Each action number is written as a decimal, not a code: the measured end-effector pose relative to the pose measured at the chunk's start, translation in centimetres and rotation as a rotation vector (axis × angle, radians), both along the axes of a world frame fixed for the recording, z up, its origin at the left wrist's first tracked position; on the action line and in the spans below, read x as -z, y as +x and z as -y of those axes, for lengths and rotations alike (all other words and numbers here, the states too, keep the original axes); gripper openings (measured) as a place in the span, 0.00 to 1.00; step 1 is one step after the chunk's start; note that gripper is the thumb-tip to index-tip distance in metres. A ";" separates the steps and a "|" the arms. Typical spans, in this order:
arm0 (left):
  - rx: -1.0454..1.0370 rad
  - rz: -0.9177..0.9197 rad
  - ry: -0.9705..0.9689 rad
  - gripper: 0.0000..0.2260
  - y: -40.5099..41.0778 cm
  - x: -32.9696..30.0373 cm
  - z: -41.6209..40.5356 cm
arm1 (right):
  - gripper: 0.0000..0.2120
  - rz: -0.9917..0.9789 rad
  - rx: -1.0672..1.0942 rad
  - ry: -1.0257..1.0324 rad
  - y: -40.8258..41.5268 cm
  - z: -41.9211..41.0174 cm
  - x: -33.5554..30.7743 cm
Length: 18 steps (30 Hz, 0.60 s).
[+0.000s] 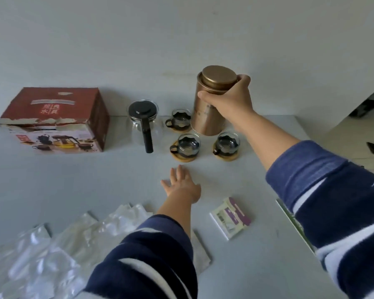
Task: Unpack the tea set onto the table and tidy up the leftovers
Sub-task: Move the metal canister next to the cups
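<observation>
The pale grey table [52, 180] carries a torn red cardboard box [54, 119]. Right of the box stand a glass teapot with black lid [143, 117], then three glass cups on round wooden coasters [186, 145]. Nearer than the box lie crumpled clear plastic bags [41, 255] and a small white-and-purple paper packet [231, 219].

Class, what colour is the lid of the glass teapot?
Black, seen clearly in the head view: teapot lid.

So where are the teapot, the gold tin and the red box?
teapot [143, 116]: head view, on its black lid.
gold tin [207, 121]: head view, on its bare side below the right hand [231, 98].
red box [52, 104]: head view, on its top face.
</observation>
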<state>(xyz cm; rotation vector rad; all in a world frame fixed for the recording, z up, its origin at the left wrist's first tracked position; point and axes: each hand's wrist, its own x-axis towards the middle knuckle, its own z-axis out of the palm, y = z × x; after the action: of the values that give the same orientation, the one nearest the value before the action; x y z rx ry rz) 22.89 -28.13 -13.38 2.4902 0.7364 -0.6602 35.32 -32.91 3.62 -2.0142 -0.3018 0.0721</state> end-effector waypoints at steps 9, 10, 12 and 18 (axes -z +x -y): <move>-0.069 -0.066 0.037 0.52 2.4 2.7 2.2 | 0.43 0.022 0.209 -0.082 10.6 8.9 5.1; -0.071 -0.064 0.039 0.52 2.5 2.8 2.2 | 0.43 -0.003 0.208 -0.080 11.5 9.1 5.9; -0.071 -0.056 0.044 0.52 2.7 2.9 2.2 | 0.44 -0.060 0.208 -0.067 13.0 9.3 7.5; -0.071 -0.048 0.063 0.52 2.7 3.1 2.3 | 0.45 -0.149 0.176 -0.042 15.7 8.3 10.3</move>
<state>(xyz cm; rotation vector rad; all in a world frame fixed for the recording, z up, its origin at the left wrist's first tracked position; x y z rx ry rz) 25.62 -30.47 -16.47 2.4996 0.8719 -0.6832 51.06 -41.17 -6.65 -2.0560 -0.0277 0.1182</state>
